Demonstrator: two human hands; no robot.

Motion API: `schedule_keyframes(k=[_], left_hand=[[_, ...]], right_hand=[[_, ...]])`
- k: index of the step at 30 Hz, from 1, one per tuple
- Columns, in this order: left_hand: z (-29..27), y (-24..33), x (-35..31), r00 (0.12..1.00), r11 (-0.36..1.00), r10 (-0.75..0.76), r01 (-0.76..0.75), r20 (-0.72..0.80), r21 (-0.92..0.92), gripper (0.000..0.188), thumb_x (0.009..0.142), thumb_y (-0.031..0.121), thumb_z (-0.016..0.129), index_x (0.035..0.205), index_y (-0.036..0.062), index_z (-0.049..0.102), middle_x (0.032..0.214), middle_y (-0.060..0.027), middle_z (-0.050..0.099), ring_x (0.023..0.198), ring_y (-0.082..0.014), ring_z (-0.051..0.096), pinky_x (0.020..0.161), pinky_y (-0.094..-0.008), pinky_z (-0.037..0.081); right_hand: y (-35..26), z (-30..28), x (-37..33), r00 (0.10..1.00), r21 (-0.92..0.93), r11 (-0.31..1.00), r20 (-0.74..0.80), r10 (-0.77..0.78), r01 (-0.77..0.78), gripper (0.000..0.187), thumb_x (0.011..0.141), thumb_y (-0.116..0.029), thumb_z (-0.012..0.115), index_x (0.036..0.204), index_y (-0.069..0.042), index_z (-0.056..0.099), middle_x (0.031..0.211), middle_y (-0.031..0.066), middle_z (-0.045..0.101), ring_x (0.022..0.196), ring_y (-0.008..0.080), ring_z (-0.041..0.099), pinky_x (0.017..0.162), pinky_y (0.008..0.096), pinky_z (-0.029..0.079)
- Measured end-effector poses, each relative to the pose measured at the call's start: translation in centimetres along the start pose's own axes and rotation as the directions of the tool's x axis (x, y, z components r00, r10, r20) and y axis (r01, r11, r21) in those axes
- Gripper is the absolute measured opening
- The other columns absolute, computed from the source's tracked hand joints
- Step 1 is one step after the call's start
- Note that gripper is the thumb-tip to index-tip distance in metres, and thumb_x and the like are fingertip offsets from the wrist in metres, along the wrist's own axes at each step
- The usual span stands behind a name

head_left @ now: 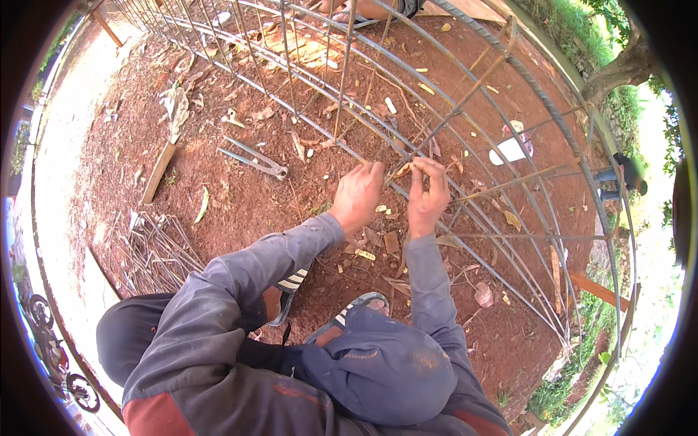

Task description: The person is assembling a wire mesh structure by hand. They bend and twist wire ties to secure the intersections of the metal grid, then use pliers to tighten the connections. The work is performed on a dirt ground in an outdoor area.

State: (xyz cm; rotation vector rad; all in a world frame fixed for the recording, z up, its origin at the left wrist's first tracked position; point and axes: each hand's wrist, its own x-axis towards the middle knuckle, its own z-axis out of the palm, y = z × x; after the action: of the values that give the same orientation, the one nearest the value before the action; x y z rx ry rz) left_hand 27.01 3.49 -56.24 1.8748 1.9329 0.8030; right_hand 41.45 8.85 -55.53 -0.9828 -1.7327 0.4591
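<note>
Grey sleeves [251, 261] stretched forward, left hand [358, 195] and right hand [429, 195] at steel bars [456, 112], fingers [430, 166] pinched together.

pincers [274, 169] left of fingers [376, 171]

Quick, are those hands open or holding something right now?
Left hand: closed by the metal rods; whether it holds anything can't be told.
Right hand: pinched closed at the same rods; anything held is too small to tell.
</note>
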Motion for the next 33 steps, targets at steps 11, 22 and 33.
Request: schedule_keyframes(k=[11, 22, 33], left_hand=[[-3.3, 8.4, 4.3, 0.943, 0.943, 0.333, -0.332, -0.024, 0.035, 0.021, 0.086, 0.006, 0.060, 0.103, -0.0002, 0.050, 0.075, -0.0175, 0.063, 0.067, -0.0380, 0.065, 0.055, -0.0459, 0.052], [-4.1, 6.5, 0.6, 0.963, 0.867, -0.256, 0.189, -0.087, -0.461, 0.031, 0.098, 0.023, 0.057, 0.119, -0.0002, 0.052, 0.090, -0.0193, 0.068, 0.077, -0.0287, 0.069, 0.066, -0.0388, 0.054], [-2.2, 2.9, 2.1, 0.918, 0.580, -0.278, 0.396, 0.284, -0.712, 0.028, 0.101, 0.026, 0.056, 0.097, 0.0004, 0.067, 0.070, -0.0028, 0.065, 0.057, -0.0064, 0.056, 0.049, -0.0221, 0.041]], right_hand=[[2.0, -0.6, -1.1, 0.992, -0.094, 0.991, 0.085, -0.092, 0.100, 0.034, 0.085, -0.010, 0.070, 0.118, -0.005, 0.063, 0.106, 0.0111, 0.065, 0.098, 0.0310, 0.065, 0.081, 0.0390, 0.054], [0.2, -0.1, 0.5, 0.998, -0.131, 0.989, 0.009, -0.066, 0.067, 0.016, 0.079, -0.012, 0.076, 0.093, -0.013, 0.067, 0.093, 0.0032, 0.064, 0.082, 0.0240, 0.067, 0.066, 0.0349, 0.053], [-0.1, -2.7, 1.3, 0.963, -0.103, 0.989, 0.260, -0.076, 0.106, 0.014, 0.079, -0.009, 0.076, 0.087, -0.006, 0.065, 0.092, 0.0049, 0.069, 0.085, 0.0265, 0.070, 0.074, 0.0354, 0.058]])
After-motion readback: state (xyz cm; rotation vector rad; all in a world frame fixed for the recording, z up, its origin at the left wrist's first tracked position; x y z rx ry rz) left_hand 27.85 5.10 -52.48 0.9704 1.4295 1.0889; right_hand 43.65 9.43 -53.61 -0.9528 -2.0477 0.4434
